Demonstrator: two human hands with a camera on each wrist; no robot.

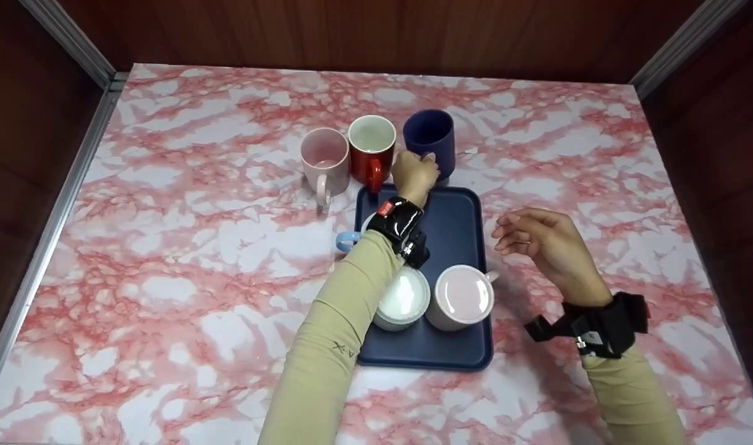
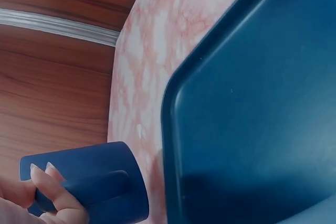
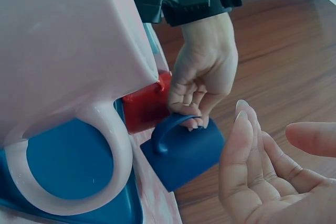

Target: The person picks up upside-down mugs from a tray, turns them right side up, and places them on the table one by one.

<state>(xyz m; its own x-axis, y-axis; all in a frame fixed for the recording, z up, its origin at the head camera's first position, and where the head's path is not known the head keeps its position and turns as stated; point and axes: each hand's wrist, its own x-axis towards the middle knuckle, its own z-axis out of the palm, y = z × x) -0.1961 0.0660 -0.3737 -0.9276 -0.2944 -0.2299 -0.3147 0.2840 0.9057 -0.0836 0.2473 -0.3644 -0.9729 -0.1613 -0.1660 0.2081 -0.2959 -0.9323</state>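
Observation:
My left hand reaches past the far edge of the navy tray and grips the handle of a dark blue mug. That mug is upright, its open mouth up; in the left wrist view curled fingers are round its handle. On the tray's near half, a white mug and a pale pink mug stand bottom up. A light blue handle shows from under the left forearm, its mug mostly hidden. My right hand hovers right of the tray, fingers relaxed, holding nothing.
A red mug with a white inside and another pink mug stand upright left of the blue one, handles toward me. Wooden panels border the marbled table at the back and sides.

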